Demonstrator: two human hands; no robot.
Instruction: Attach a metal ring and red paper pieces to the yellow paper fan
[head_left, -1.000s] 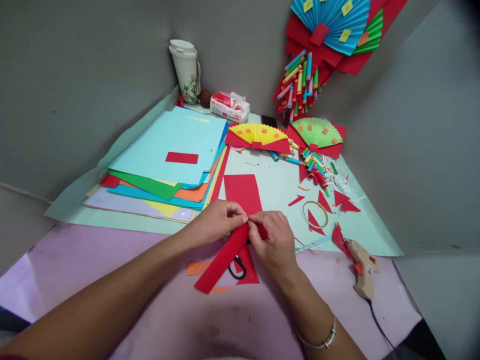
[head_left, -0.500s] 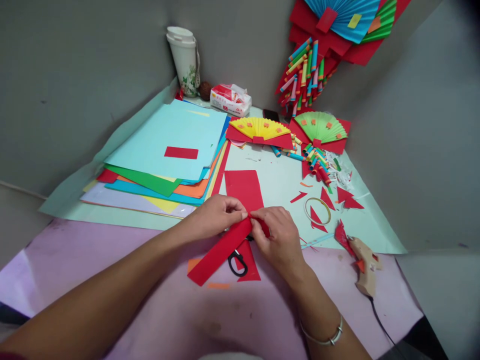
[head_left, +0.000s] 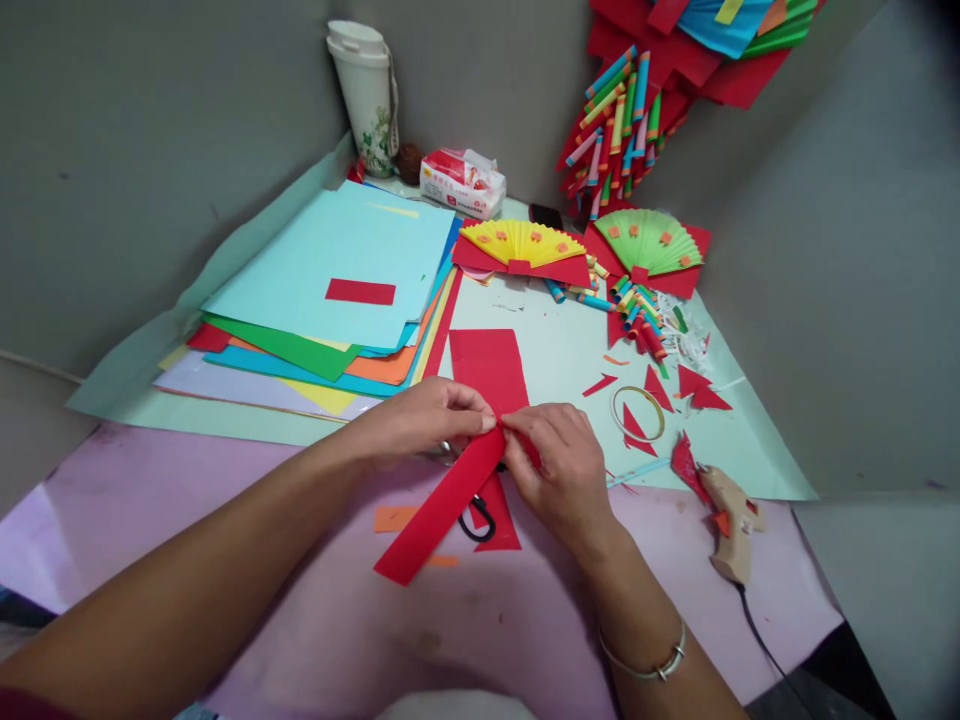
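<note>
Between my fingertips is a red paper strip [head_left: 444,508], its long end slanting down toward me. My left hand [head_left: 431,418] pinches its upper end, with thumb and forefinger closed on it. Right beside, my right hand [head_left: 559,460] pinches the same end, the two sets of fingertips almost touching. Under the strip lie scissors, one black handle loop [head_left: 480,522] showing and the rest mostly hidden. A red paper piece [head_left: 504,530] lies beneath the scissors. Beyond my hands a wider red paper piece [head_left: 489,362] rests on the table. Orange scraps [head_left: 394,518] lie beside the strip.
A stack of coloured paper [head_left: 315,270] lies at left, a small red rectangle [head_left: 360,291] on top. A yellow fan [head_left: 521,245] and a green fan [head_left: 646,240] stand at the back. Tape ring [head_left: 638,413], red scraps and a corded glue gun [head_left: 731,525] are at right.
The strip's near end has swung slightly down and turned, looking narrower. Both hands keep their pinch at its upper end. The whole view has shifted slightly.
</note>
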